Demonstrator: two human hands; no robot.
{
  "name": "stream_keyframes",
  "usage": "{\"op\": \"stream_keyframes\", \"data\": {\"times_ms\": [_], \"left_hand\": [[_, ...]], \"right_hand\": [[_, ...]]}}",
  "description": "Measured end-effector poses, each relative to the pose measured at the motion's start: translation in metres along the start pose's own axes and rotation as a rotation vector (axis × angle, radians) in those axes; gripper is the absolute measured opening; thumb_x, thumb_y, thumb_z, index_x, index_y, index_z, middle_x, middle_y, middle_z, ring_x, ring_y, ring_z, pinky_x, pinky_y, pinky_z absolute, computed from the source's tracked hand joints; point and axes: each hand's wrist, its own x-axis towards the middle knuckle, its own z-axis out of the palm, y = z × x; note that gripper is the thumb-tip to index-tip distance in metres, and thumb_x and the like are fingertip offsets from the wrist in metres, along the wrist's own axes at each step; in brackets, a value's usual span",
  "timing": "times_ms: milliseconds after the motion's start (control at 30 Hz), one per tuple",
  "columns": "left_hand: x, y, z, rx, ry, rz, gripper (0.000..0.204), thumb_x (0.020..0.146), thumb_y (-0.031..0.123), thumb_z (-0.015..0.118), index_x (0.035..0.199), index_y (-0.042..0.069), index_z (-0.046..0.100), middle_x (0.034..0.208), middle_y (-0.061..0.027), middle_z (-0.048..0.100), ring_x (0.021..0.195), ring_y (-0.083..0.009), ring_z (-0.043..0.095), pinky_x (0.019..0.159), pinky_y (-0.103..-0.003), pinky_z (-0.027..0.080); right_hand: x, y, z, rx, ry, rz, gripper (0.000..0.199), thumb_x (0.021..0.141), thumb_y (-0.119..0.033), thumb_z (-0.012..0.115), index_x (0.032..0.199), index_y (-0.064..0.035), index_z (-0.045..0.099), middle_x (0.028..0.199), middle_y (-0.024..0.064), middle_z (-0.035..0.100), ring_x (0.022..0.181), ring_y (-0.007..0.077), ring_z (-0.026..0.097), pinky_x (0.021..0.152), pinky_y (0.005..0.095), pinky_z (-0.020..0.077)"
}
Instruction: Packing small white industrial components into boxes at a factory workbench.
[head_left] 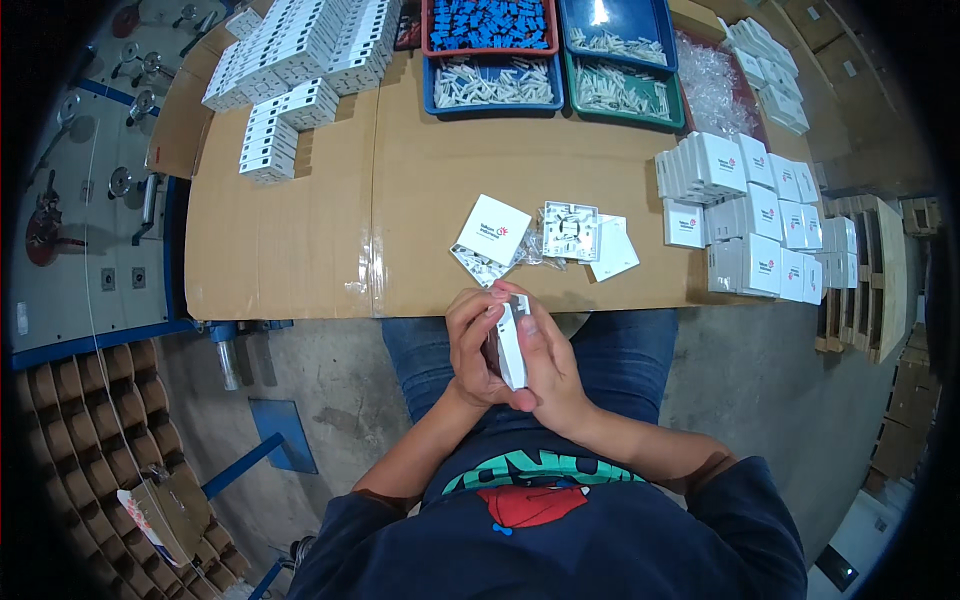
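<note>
Just in front of the table's near edge, both hands hold a white square plastic box [511,350] on edge between them. My left hand [470,345] wraps its left side, fingers curled over the top. My right hand [553,370] presses the right side, with the thumb along the narrow edge. Beyond them on the cardboard lie a white cover plate [495,230] resting over a box base [480,264], another open base [571,232] with its inside showing, and a white plate [615,250] beside it. Small clear plastic bags [530,248] lie between the bases.
Stacked white boxes [762,215] stand at the right edge; rows of white units [290,60] fill the far left. At the back are trays of blue parts [490,22] and white parts [497,82], a green tray [625,120] and a heap of clear bags [715,80].
</note>
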Motion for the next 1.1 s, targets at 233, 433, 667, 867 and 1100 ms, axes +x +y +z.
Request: {"op": "stream_keyframes", "data": {"times_ms": [233, 433, 667, 867, 1100], "left_hand": [[0.044, 0.05, 0.015, -0.34, 0.182, -0.696, 0.098, 0.094, 0.074, 0.046, 0.157, 0.002, 0.024, 0.157, -0.0207, 0.035, 0.142, -0.0324, 0.041, 0.115, -0.044, 0.037], [0.051, 0.047, -0.012, -1.102, -0.068, -1.528, 0.065, 0.107, 0.059, 0.034, 0.149, 0.01, 0.042, 0.138, -0.0089, 0.056, 0.128, -0.0216, 0.056, 0.107, -0.039, 0.046], [0.031, 0.049, 0.005, -1.286, 0.117, -1.468, 0.057, 0.109, 0.052, 0.036, 0.147, 0.01, 0.041, 0.133, -0.0074, 0.055, 0.127, -0.0193, 0.054, 0.106, -0.037, 0.046], [0.031, 0.035, 0.01, -1.475, 0.229, -1.445, 0.056, 0.109, 0.047, 0.036, 0.156, 0.017, 0.034, 0.136, -0.0162, 0.058, 0.125, -0.0282, 0.058, 0.107, -0.044, 0.045], [0.021, 0.017, 0.006, -1.437, 0.211, -1.311, 0.056, 0.108, 0.042, 0.04, 0.157, 0.016, 0.032, 0.144, -0.0108, 0.052, 0.131, -0.0236, 0.052, 0.11, -0.042, 0.041]], "right_hand": [[0.026, -0.003, -0.038, -0.713, -0.055, -0.551, 0.06, 0.091, -0.027, 0.071, 0.142, -0.0037, 0.052, 0.15, 0.026, 0.04, 0.135, 0.0443, 0.045, 0.111, 0.0458, 0.0396], [0.029, -0.003, -0.052, -0.927, -0.23, -0.643, 0.057, 0.084, -0.028, 0.079, 0.133, -0.0065, 0.058, 0.149, 0.0231, 0.042, 0.131, 0.0429, 0.049, 0.106, 0.0477, 0.045], [0.037, 0.015, -0.067, -0.824, -0.243, -0.728, 0.058, 0.083, -0.027, 0.081, 0.131, -0.0053, 0.056, 0.144, 0.0247, 0.045, 0.127, 0.0449, 0.052, 0.105, 0.0487, 0.045], [0.044, 0.009, -0.08, -0.551, 0.041, -0.737, 0.039, 0.1, -0.032, 0.055, 0.124, -0.0021, 0.056, 0.143, 0.0261, 0.043, 0.129, 0.0371, 0.049, 0.108, 0.0407, 0.0403], [0.047, -0.013, -0.079, -0.778, -0.081, -0.247, 0.021, 0.091, -0.023, 0.072, 0.095, -0.005, 0.064, 0.132, 0.0175, 0.051, 0.12, 0.0343, 0.055, 0.101, 0.0403, 0.0453]]}}
